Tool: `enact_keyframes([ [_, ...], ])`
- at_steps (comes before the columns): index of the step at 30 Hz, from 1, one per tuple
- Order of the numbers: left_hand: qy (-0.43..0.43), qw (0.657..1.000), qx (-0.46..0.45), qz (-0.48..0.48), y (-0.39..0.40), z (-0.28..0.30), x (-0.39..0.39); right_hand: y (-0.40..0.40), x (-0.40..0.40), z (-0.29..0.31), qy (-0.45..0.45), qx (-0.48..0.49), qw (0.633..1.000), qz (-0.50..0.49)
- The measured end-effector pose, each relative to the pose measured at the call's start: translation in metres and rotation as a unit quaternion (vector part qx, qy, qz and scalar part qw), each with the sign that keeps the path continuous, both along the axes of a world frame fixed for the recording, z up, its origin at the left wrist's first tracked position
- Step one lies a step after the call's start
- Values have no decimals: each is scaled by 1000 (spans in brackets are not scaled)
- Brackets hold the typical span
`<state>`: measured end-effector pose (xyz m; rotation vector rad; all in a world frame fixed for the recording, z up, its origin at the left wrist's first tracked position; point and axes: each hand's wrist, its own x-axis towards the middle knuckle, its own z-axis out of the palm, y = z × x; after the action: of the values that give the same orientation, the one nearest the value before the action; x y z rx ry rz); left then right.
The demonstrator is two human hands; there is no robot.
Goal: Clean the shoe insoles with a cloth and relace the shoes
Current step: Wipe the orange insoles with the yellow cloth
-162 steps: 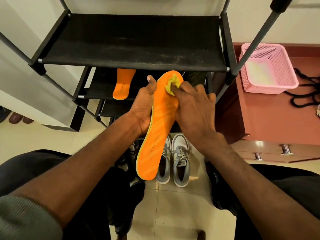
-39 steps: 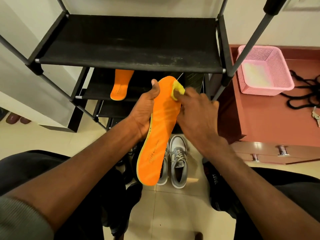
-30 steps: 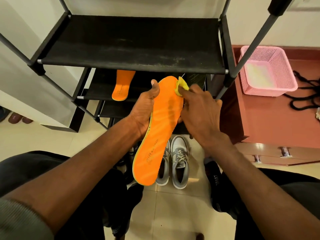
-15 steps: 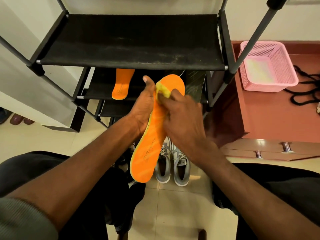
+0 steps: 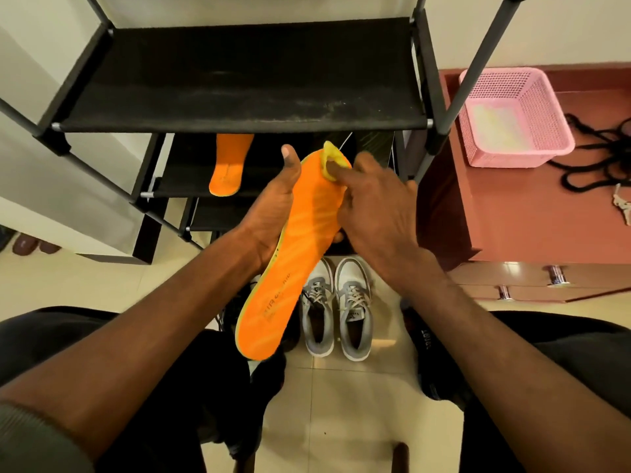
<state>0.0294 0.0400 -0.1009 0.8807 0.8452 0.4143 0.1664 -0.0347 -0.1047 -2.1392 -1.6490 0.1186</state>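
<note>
My left hand (image 5: 271,213) grips an orange insole (image 5: 293,268) by its left edge, toe end up, thumb along the rim. With my right hand (image 5: 372,213) I press a small yellow cloth (image 5: 332,158) against the insole's toe end. A second orange insole (image 5: 228,165) lies on the rack's middle shelf. A pair of grey and white laced sneakers (image 5: 336,307) stands on the floor under the insole. Black laces (image 5: 597,155) lie tangled on the red cabinet at the right.
A black shoe rack (image 5: 239,80) stands straight ahead. A pink plastic basket (image 5: 512,117) sits on the red cabinet (image 5: 512,216), with keys (image 5: 621,208) near the laces. Dark shoes (image 5: 430,353) lie on the tiled floor by my knees.
My right hand has slid the cloth from the insole's upper left edge toward the toe tip. The insole has tilted back to face me more flatly.
</note>
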Motion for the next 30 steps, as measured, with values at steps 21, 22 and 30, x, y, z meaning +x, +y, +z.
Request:
enact_keyframes([
  [21, -15, 996, -9, 83, -17, 18, 8, -14, 2, 15, -26, -34, 998, -40],
  [22, -12, 995, -2, 99, -15, 20, 7, -18, -2, 14, -23, -39, 999, -30],
  [30, 24, 997, -11, 78, -2, 23, 9, -9, 31, 23, 596, 54, 791, -130],
])
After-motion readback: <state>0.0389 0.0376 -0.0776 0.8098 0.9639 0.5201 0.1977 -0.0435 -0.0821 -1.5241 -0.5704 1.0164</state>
